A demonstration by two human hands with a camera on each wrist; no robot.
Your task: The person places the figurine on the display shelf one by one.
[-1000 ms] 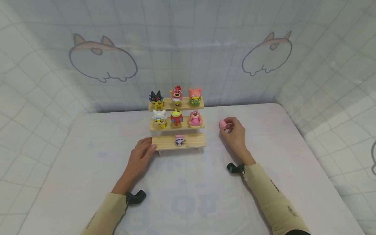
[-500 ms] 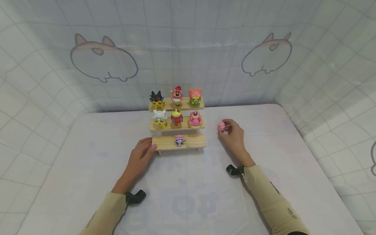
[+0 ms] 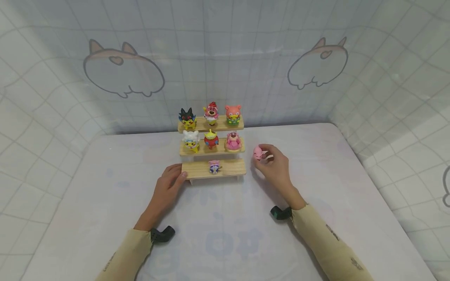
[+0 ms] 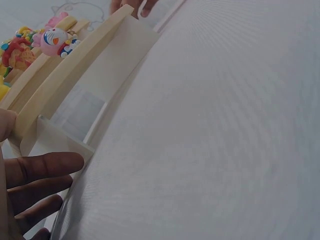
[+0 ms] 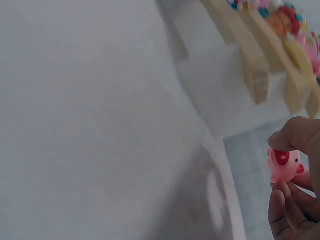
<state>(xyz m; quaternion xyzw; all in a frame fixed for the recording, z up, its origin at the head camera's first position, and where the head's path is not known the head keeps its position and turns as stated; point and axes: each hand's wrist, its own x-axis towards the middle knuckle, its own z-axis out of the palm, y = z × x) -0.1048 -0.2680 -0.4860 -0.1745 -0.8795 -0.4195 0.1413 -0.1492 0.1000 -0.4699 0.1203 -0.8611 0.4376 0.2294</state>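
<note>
Between the thumb and fingertips of my right hand (image 3: pixel 275 166) is a small pink figurine (image 3: pixel 258 152), raised just right of a three-tier wooden display stand (image 3: pixel 232 168). In the right wrist view the figurine (image 5: pixel 285 164) shows a dark eye and red spots. My left hand (image 3: pixel 169 187) rests at the left end of the lowest shelf, thumb at the board's end. In the left wrist view its fingers (image 4: pixel 47 165) reach out straight beside the white support panel (image 4: pixel 57 140). A small figurine in a pink hat (image 3: pixel 214 167) stands mid-way along that lowest shelf.
Three figurines line the middle shelf, among them a red-suited one (image 3: pixel 211 139) and a pink bear (image 3: pixel 233 142). The top shelf also bears three, with a black-eared one (image 3: pixel 188 118) at left. A patterned cloth wall (image 3: pixel 225 70) rises behind the white table (image 3: pixel 309 156).
My right hand has moved left toward the stand with the pink figurine, which has turned in the fingers. The left hand and the stand have stayed in place.
</note>
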